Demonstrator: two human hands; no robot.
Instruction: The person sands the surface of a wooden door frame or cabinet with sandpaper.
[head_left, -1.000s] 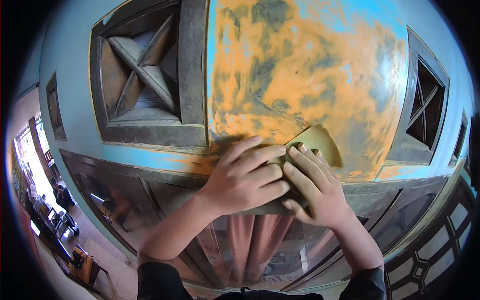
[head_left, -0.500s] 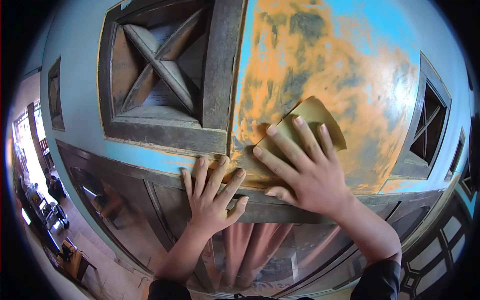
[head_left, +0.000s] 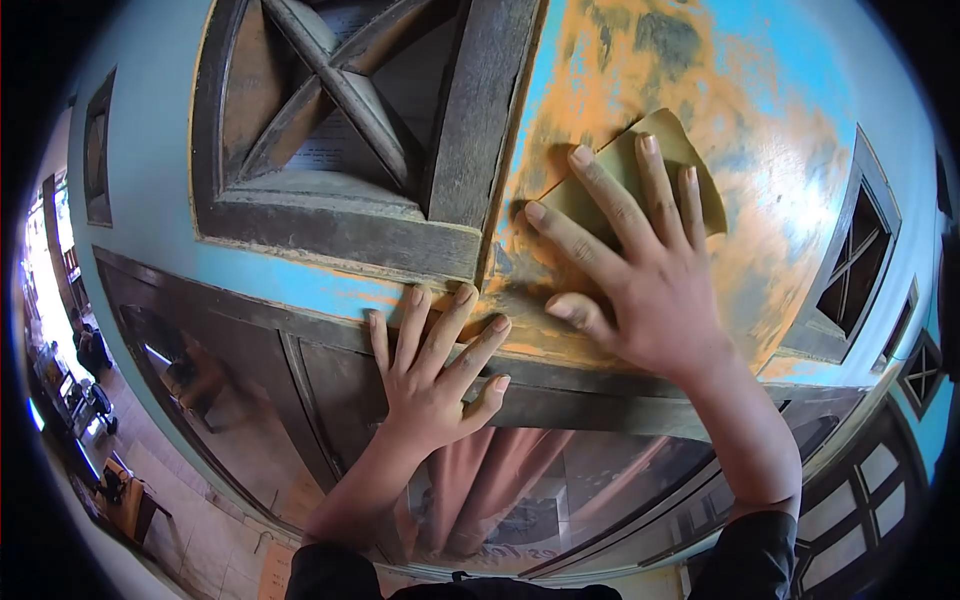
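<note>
My right hand (head_left: 660,270) lies spread on a tan sheet of sandpaper (head_left: 708,190), pressing it flat against the wall panel (head_left: 760,110). The panel is patchy orange, grey and blue. Lower and to the left, my left hand (head_left: 430,380) rests with fingers apart on the dark wooden ledge and the blue strip (head_left: 270,280) above it. Nothing is held in my left hand.
Dark wooden frames with crossed bars (head_left: 350,85) are set in the wall at left and right. Below is glass with a pink curtain (head_left: 480,490) behind it. A wooden table (head_left: 135,510) stands at the far lower left.
My right hand has slid the sandpaper upward on the panel. My left hand stays by the ledge. The whole view has shifted slightly.
</note>
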